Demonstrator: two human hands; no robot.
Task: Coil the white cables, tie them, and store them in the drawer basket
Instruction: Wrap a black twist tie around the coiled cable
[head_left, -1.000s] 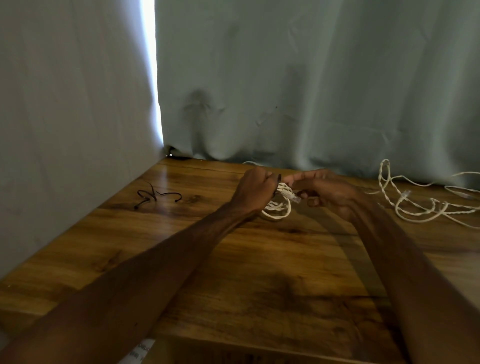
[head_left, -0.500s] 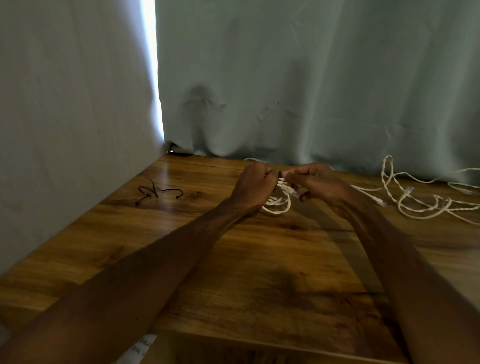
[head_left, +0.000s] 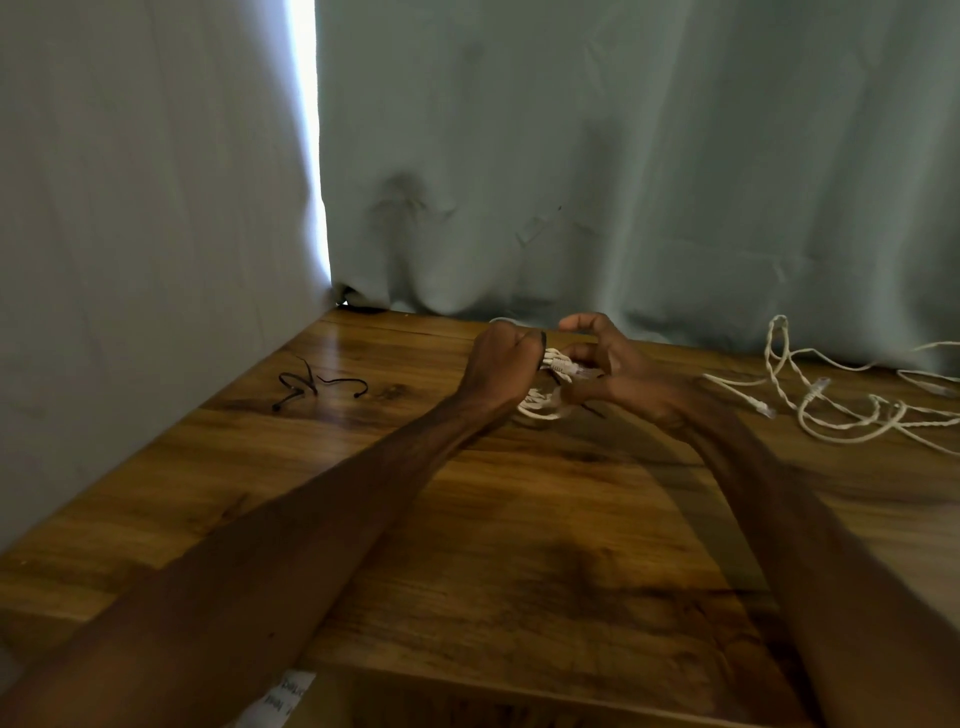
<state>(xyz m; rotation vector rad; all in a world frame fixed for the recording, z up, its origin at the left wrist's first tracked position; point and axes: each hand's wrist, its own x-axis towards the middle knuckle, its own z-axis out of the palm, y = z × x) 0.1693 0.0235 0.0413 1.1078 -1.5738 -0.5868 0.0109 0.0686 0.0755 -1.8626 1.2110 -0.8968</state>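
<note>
White coil: one small bundle of coiled white cable (head_left: 540, 410), held just above the bench between the two hands, with a pale plug end at its top.
Left grip (head_left: 501, 364): one fist, clenched round the coil's left side; a thin dark strip (head_left: 543, 340) stands up beside the knuckles.
Right grip (head_left: 618, 374): forefinger arched free over the coil and lower fingers curled against it. Blur makes it impossible to tell whether they pinch it.
Loose cables (head_left: 831, 415): one tangle of white twisted cable at the far right of the bench, well apart from the coil. Two plug ends show, but the strands cross too much to count.
Black ties (head_left: 317, 384): one small cluster on the left of the bench, near the curtain; two or three, too thin to tell.
Cut off: the tangle runs out past the right edge, and both forearms leave at the bottom.
Paper (head_left: 280, 701): one white printed scrap below the bench's near edge, half out of view, print unreadable.
Bench (head_left: 519, 545): glossy brown wood grain with dark patches.
Room: grey-green curtain (head_left: 623, 156) hangs behind and to the left of the bench, with one bright strip of light (head_left: 306, 130) between its panels.
</note>
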